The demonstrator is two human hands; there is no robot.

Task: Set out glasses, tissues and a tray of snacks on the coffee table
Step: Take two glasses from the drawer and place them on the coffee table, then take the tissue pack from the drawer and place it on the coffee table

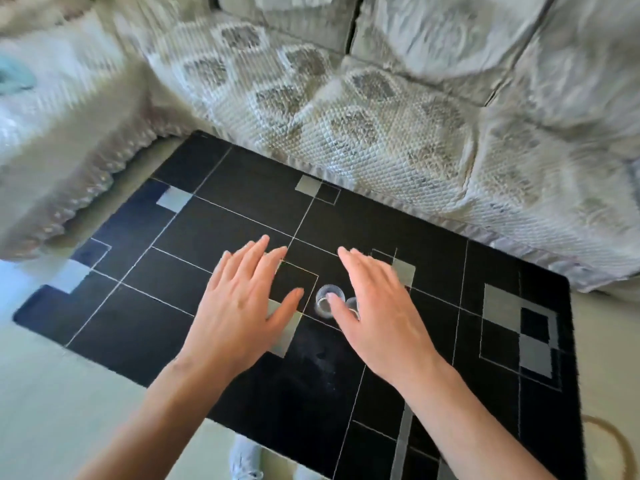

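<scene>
A black coffee table (242,216) with white lines and grey squares fills the middle of the head view. Two small clear glasses stand upright near its centre: one glass (326,299) shows in the gap between my hands, and a second glass (352,305) is mostly hidden behind my right thumb. My left hand (242,299) hovers flat over the table to the left of them, fingers straight and spread, holding nothing. My right hand (377,306) hovers flat just right of the glasses, fingers straight, its thumb in front of them. No tissues or snack tray are in view.
A sofa (363,109) with a quilted grey-white cover runs along the table's far side and around the left corner (59,140). Pale floor (69,393) lies to the left and front. A round woven rim (613,441) shows at the lower right.
</scene>
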